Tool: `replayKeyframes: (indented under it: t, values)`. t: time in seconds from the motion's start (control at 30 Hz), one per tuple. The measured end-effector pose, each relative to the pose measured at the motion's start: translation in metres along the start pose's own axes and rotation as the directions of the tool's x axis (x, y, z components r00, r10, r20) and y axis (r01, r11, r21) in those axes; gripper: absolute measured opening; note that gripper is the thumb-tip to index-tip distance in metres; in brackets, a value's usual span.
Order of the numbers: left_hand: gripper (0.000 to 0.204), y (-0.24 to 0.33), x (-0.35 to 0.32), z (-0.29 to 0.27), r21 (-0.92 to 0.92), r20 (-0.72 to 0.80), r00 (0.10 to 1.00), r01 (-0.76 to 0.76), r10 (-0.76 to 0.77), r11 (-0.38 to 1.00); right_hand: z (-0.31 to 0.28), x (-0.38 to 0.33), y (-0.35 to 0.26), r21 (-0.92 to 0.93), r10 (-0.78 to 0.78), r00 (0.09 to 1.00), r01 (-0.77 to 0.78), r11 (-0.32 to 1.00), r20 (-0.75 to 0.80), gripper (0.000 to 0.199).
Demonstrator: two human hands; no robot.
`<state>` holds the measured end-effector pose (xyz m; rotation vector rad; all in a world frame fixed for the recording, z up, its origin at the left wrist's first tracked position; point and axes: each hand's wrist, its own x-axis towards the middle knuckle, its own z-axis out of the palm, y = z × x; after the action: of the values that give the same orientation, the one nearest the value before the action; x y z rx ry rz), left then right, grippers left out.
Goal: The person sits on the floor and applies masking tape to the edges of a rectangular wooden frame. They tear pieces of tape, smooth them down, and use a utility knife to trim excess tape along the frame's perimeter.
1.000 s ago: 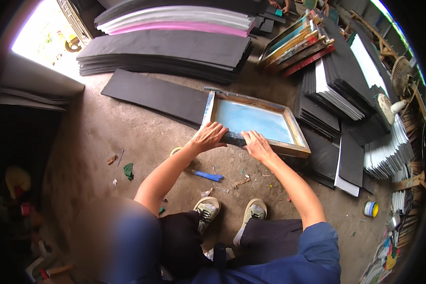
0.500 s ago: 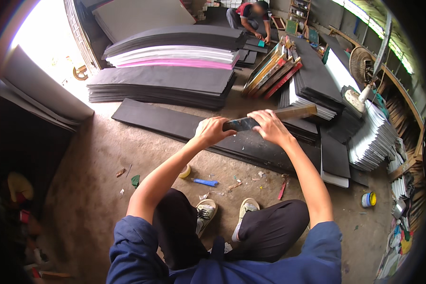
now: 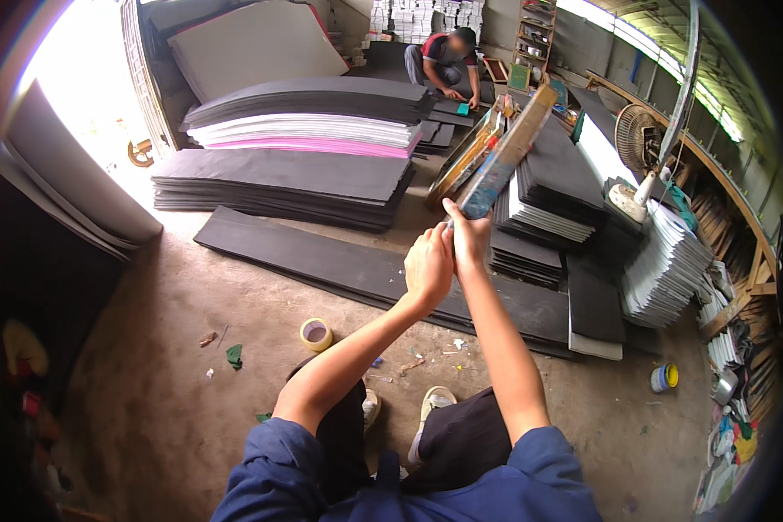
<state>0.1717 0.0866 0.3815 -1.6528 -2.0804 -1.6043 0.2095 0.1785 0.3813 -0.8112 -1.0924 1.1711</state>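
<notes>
A long wooden bar (image 3: 506, 157), stained with blue and brown paint, rises away from me at a slant, its far end high and to the right. My right hand (image 3: 469, 237) is closed round its near end, the thumb lying along it. Right beside it, my left hand (image 3: 429, 264) is curled shut at the same end, its fingertips partly hidden. Below both hands, a long strip of black sheets (image 3: 313, 258) lies across the floor. Paint-smeared frames (image 3: 463, 161) lean behind the bar.
Stacks of black sheets (image 3: 269, 174) stand ahead left, more black sheets (image 3: 565, 165) ahead right. A person (image 3: 443, 65) crouches at the back. A tape roll (image 3: 316, 334), a yellow-and-blue can (image 3: 664, 378) and scraps lie on the floor. A fan (image 3: 639, 139) stands at right.
The bar has swung from nearly level to pointing up and away. My hands have come together at its near end, the left moving right. My view has shifted slightly.
</notes>
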Motion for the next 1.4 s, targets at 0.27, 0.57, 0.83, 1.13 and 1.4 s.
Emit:
replayKeyframes:
  t: [0.27,0.57,0.83,1.13,1.4]
  values:
    - [0.043,0.007,-0.029,0.035,-0.05,0.143,0.975,-0.162,0.167,0.986,-0.063,0.017,0.038,0.087,-0.051,0.998,0.055,0.995,-0.047,0.035]
    - [0.057,-0.119,0.035,0.002,0.267,-0.074,0.984,-0.137,0.162,0.954,-0.143,-0.001,-0.002,0.192,0.288,0.932,-0.331,0.924,0.22,0.054]
    - [0.037,-0.19,0.033,-0.015,-0.179,0.591,0.707,0.586,-0.39,0.791,-0.182,0.014,0.001,0.243,0.39,0.825,-0.511,0.825,0.41,0.053]
    - [0.039,-0.245,-0.005,-0.016,0.172,0.509,0.605,0.625,-0.612,0.761,-0.189,0.024,0.105,-0.1,0.621,0.775,-0.613,0.784,0.121,0.03]
    - [0.05,-0.274,-0.027,-0.009,0.25,0.554,0.591,0.553,-0.586,0.795,-0.209,-0.023,0.181,-0.576,0.591,0.79,-0.564,0.592,-0.167,0.039]
